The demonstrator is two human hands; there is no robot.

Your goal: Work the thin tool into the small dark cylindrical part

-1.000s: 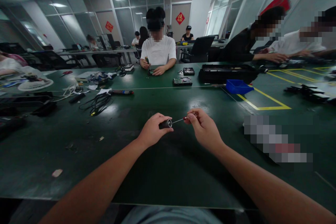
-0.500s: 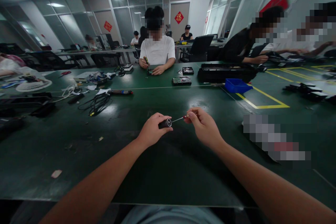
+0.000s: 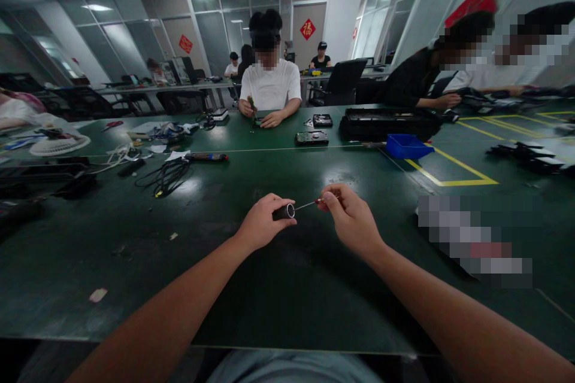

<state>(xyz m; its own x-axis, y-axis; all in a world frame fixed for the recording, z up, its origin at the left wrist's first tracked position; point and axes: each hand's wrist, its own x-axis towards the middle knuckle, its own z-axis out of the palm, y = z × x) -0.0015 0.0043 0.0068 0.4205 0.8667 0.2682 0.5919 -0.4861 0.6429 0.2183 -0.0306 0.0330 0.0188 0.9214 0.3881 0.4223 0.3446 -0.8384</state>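
Note:
My left hand (image 3: 263, 222) is closed around a short black cylinder with a silver end, a screwdriver handle (image 3: 284, 212), held just above the green table (image 3: 278, 287). My right hand (image 3: 350, 218) pinches a thin metal bit (image 3: 308, 204) with a reddish end. The bit's tip points into the silver end of the handle. Both hands hover close together near the middle of the table.
A person in a white shirt (image 3: 270, 87) works across the table. Hard drives (image 3: 311, 139), a blue bin (image 3: 407, 146), a black tray (image 3: 389, 122), black cables (image 3: 165, 178) and yellow tape lines (image 3: 453, 170) lie beyond my hands. Other people sit at the right.
None in the hands' grip; they hold the handle and bit as before, with only a slight shift of the view.

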